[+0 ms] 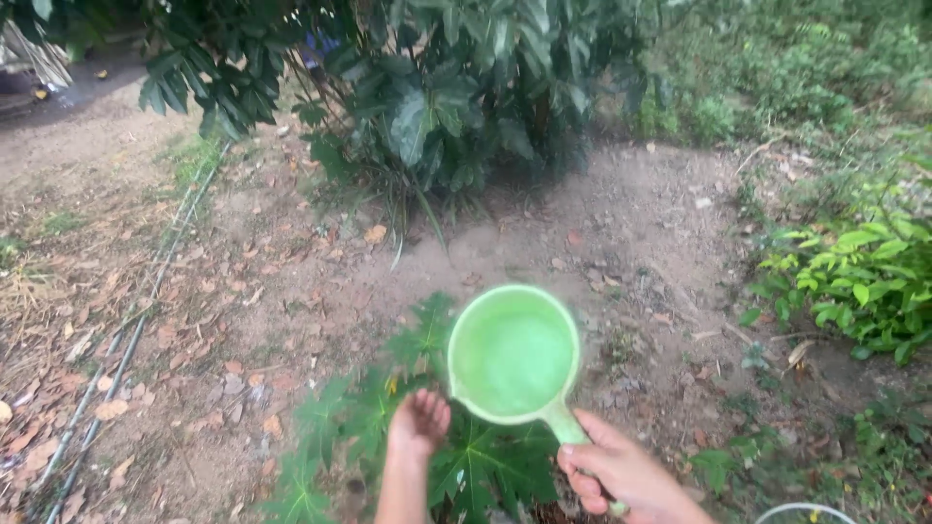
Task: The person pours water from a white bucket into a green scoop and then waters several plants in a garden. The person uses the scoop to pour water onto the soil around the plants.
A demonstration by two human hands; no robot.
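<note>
My right hand [621, 474] grips the handle of one green dipper [515, 354], held above a small lobed-leaf plant [466, 456]; my left hand [417, 422], loosely curled and empty, sits just beside its bowl.

Below me I see bare brown ground [621, 223], dry and packed. Dead leaves [233, 378] lie scattered over its left part, thickest near two thin pipes [146, 311] that run side by side from the lower left toward the bushes. A few twigs and pebbles lie on the right part.
</note>
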